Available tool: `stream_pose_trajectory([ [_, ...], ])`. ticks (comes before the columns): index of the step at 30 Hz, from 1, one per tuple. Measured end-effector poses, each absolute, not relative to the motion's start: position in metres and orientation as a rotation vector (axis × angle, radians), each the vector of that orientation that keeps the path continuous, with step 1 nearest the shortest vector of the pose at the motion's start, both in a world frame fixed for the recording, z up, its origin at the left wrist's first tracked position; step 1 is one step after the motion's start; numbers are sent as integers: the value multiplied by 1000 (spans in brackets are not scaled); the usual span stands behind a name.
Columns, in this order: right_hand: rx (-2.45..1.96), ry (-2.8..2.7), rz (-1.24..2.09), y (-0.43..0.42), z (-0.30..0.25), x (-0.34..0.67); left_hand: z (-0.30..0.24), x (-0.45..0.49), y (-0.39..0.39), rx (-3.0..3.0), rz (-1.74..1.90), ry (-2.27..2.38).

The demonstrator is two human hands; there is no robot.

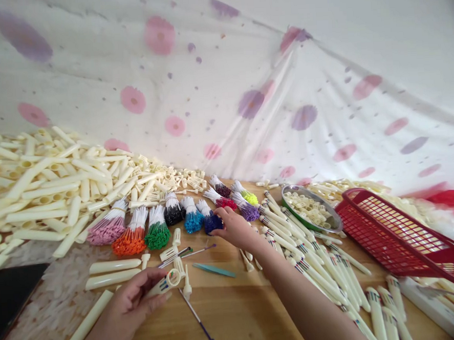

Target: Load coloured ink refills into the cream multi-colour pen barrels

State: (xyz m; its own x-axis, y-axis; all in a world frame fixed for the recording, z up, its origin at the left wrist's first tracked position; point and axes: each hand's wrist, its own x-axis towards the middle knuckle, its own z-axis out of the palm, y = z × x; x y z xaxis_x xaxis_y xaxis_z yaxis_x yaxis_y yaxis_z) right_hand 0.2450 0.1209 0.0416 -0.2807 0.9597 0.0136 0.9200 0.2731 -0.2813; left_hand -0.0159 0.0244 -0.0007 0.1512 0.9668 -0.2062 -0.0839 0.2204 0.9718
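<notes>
My left hand [129, 307] lies low on the wooden table [236, 313], closed around a cream pen barrel [165, 283] with coloured refill tips showing at its open end. My right hand [236, 228] reaches forward to a row of bundled refills, its fingertips pinched at the dark blue bundle [211, 221]. Beside that one stand light blue [192, 219], black [173, 210], green [157, 234], orange [131, 239] and pink [108, 229] bundles. Loose refills [197, 318] and small cream parts lie between my hands.
A big heap of cream pen barrels [39, 186] fills the left side. Several assembled pens [321, 272] lie fanned at the right, beside a green-rimmed bowl [310, 208] of small parts and a tilted red basket [400, 236]. A dotted plastic sheet [245, 87] hangs behind.
</notes>
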Motion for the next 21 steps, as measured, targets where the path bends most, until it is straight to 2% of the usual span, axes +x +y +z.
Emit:
stream_pose_trajectory([
  [4,-1788,-2318,381,138,49,253,2,-15,24,1064,991,1148],
  [11,-2088,-2085,304,182,57,283,9,-13,26,1070,991,1175],
  [17,-2045,-2097,554,188,50,279,11,-13,25,1079,987,1188],
  [21,-1884,-2033,860,185,45,288,13,-12,25,1061,1005,1175],
])
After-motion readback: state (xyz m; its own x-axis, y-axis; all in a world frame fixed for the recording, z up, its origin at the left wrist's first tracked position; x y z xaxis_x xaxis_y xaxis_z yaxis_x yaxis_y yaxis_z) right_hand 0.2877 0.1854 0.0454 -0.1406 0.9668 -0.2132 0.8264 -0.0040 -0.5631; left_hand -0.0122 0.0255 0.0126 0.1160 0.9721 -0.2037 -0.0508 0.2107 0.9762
